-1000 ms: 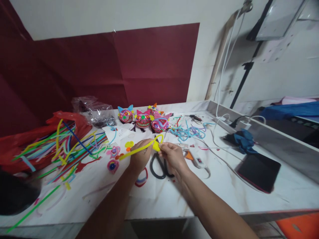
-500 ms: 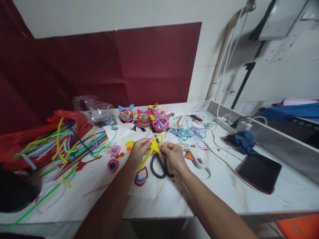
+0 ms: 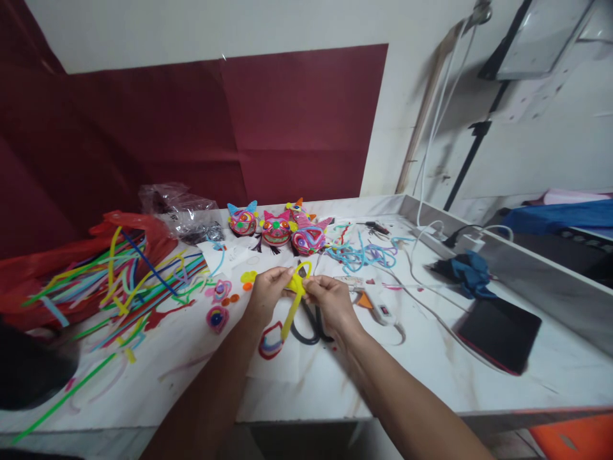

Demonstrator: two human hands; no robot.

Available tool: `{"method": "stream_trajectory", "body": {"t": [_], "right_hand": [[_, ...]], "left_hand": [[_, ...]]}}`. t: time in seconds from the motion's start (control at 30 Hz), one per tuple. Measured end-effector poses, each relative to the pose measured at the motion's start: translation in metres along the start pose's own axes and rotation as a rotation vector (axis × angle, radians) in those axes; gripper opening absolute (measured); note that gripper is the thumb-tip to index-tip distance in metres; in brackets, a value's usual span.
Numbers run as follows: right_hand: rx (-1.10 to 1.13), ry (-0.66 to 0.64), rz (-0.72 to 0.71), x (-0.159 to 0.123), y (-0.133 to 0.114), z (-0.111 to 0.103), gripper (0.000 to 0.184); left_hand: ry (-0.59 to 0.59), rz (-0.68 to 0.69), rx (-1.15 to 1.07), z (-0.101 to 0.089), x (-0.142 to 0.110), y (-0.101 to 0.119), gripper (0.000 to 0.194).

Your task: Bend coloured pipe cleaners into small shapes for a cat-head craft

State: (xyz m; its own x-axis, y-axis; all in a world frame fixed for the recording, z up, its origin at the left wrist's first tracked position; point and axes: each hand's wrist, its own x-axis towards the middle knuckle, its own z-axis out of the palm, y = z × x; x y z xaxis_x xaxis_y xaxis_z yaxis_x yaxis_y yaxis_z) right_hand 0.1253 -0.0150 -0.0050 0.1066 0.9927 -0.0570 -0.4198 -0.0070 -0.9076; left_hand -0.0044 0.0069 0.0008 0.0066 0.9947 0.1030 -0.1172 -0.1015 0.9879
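Observation:
Between both hands is a yellow pipe cleaner [image 3: 292, 311], bent into a loop at the top, with a long tail hanging down toward me. My left hand [image 3: 266, 292] pinches it from the left with thumb and fingertips. From the other side my right hand [image 3: 332, 300] pinches its bunched middle. Under the hands lie scissors [image 3: 306, 333] with black handles, their blades partly hidden. A red, white and blue ring of pipe cleaner [image 3: 271, 340] lies just below the left hand. Pink pieces with a blue centre [image 3: 217, 318] rest to the left.
Several colourful animal heads [image 3: 276, 229] stand at the back. A red plastic bag [image 3: 143, 233] holds many pipe cleaners on the left. Light-blue strands [image 3: 361, 254] lie right of centre, near a white glue gun [image 3: 382, 311]. A black tablet-like object [image 3: 500, 332] and cables are at right.
The yellow pipe cleaner's tail has swung from pointing left to hanging down toward me. My left hand has shifted from over the tail to pinching the bunched part beside my right hand.

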Motion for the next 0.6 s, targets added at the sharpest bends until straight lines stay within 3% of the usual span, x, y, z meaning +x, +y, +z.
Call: {"method": "stream_trajectory", "body": {"t": [0.17,0.37,0.6], "right_hand": [[0.015,0.001,0.010,-0.0006,-0.0006,0.0004,0.020],[0.006,-0.022,0.009,-0.0010,0.0012,-0.0003,0.022],[0.003,-0.045,0.003,-0.0027,0.0037,-0.0006,0.022]], "left_hand": [[-0.089,-0.014,-0.058,-0.0030,-0.0008,0.0026,0.035],[-0.208,-0.076,-0.119,-0.0050,0.0008,0.0001,0.043],[-0.179,-0.118,-0.169,-0.0031,-0.0021,0.0013,0.044]]}}
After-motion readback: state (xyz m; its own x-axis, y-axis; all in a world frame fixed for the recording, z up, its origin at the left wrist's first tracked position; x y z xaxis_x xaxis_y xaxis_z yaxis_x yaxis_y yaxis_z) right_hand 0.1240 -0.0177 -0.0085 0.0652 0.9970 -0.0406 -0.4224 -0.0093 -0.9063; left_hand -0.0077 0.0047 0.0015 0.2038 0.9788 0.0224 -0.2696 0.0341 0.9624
